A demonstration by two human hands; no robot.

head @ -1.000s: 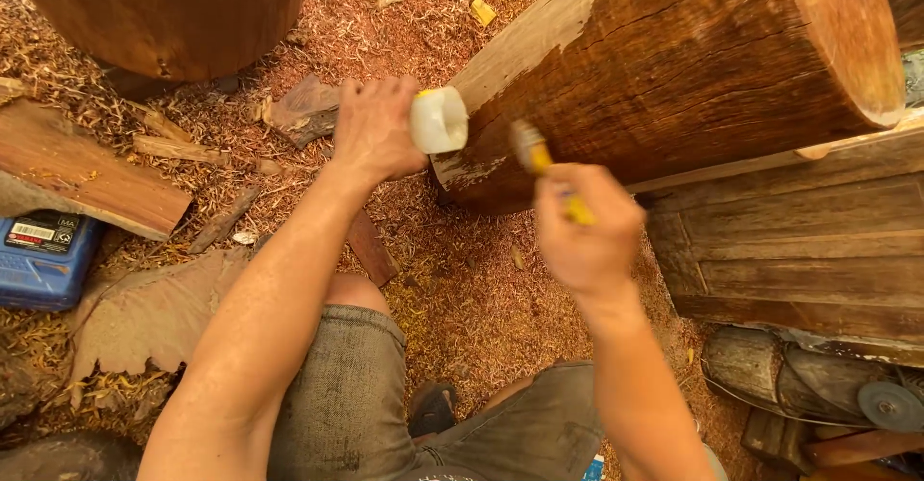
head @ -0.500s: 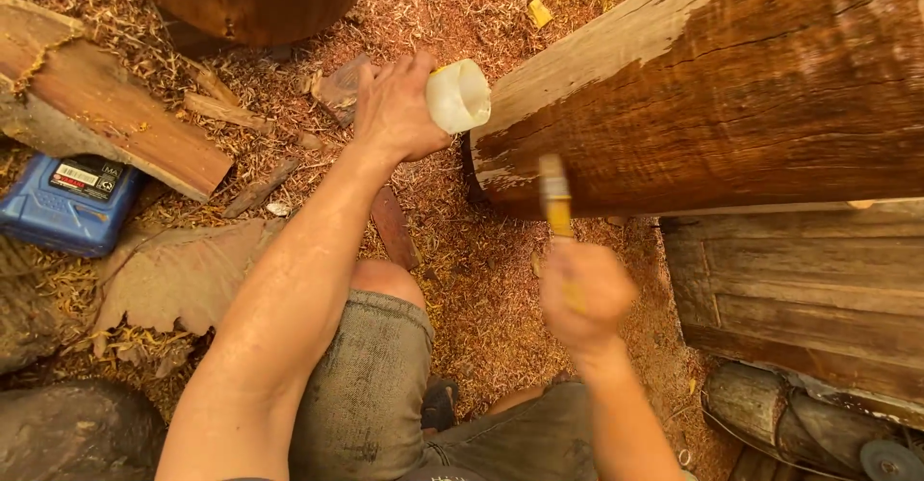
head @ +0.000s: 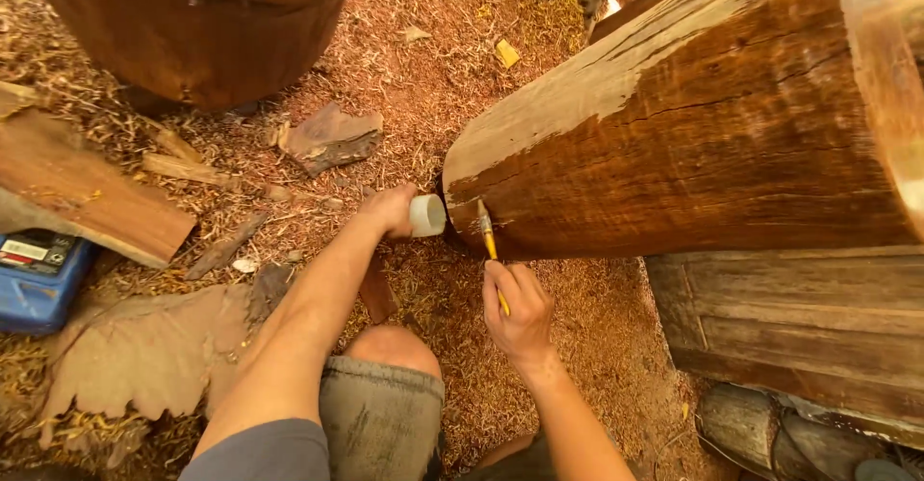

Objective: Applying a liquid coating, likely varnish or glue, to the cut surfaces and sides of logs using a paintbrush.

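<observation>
Now right hand (head: 521, 306) sets yellow-handled chisel (head: 489, 247) against rough log (head: 693, 144).

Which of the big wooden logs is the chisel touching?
The large log lying on its side at the right, with a pale flattened top face. The chisel in the right hand meets its near end; the dark log at upper left stands apart.
</observation>
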